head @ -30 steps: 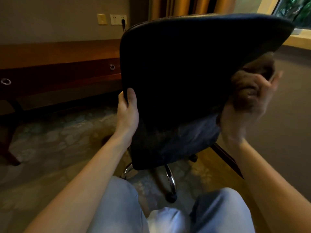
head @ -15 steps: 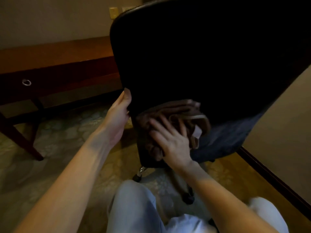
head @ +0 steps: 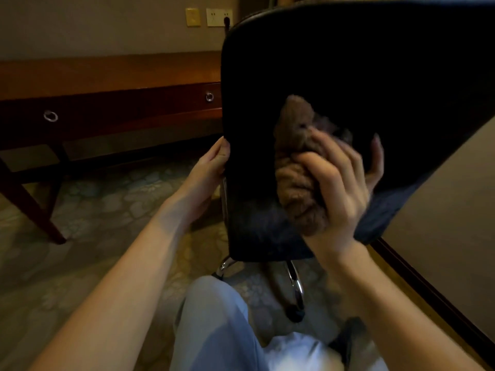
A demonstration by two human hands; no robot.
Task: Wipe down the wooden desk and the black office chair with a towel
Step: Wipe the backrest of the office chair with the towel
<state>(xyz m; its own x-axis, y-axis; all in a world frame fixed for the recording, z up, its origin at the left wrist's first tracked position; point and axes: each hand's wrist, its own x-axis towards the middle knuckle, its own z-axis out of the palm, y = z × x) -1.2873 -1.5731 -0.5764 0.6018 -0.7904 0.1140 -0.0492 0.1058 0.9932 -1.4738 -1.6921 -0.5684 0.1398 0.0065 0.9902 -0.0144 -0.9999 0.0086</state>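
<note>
The black office chair fills the upper right, its backrest facing me. My left hand grips the backrest's left edge, thumb on the near face. My right hand holds a bunched brown towel and presses it against the middle of the backrest. The wooden desk runs along the wall at the left, with two ring pulls on its drawers.
The chair's chrome base and a black caster stand on patterned carpet just ahead of my knees. A desk leg slants down at the far left. A wall with a dark skirting board runs along the right.
My right hand has carried the towel up and right from the backrest's lower left to its middle. One second ago it was at the right edge. The left hand keeps its grip.
</note>
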